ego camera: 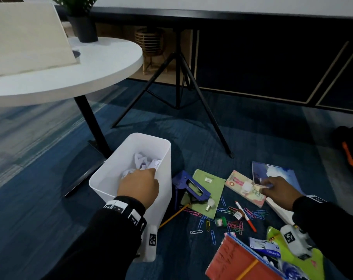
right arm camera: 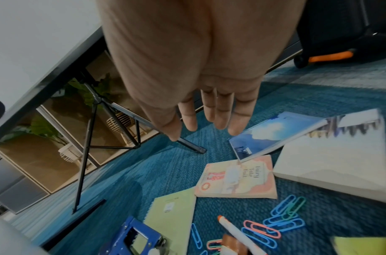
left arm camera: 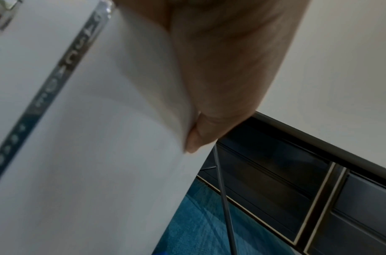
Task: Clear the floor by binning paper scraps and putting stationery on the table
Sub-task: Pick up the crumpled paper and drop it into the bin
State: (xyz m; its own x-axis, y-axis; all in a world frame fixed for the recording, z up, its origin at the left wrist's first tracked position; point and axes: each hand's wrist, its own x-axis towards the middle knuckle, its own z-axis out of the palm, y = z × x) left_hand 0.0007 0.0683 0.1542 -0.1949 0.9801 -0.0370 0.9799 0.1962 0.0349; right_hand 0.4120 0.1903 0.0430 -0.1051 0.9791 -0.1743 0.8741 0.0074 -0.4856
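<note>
Left hand (ego camera: 138, 183) over the open top of the bin (ego camera: 103, 174), a white, smooth plastic box with rounded corners, standing on blue ribbed carpet (ego camera: 40, 199). Fingers curl down past the rim; can't tell if they hold anything. The left wrist view shows the thumb against the bin's outer wall (left arm camera: 89, 155). Crumpled white paper (ego camera: 145, 161) already lies inside.

Right hand (ego camera: 272, 187) hovers low over the books, fingers straight and slack in the right wrist view (right arm camera: 211, 112), nothing gripped. From the head view the fingertips look to be at the near edge of the blue book (ego camera: 272, 172), glossy sky cover; contact unclear.

On the carpet:
- pink paperback (ego camera: 244, 187), its corner under the blue book's
- thick white book (right arm camera: 331, 163), partly under the blue one
- green spiral notebook (ego camera: 209, 197), matte, with a blue metal stapler (ego camera: 188, 188) lying across it
- white marker (ego camera: 245, 216) with orange cap
- yellow pencil (ego camera: 173, 216), tip end near the bin
- coloured wire paperclips (ego camera: 207, 222) scattered between notebook and marker
- red spiral notebook (ego camera: 232, 261) at the near edge, next to a lime green packet (ego camera: 313, 263)

Round white bench (ego camera: 80, 73) stands behind the bin on a black post, carrying a pale wood board (ego camera: 26, 37) and a potted plant (ego camera: 84, 27).
</note>
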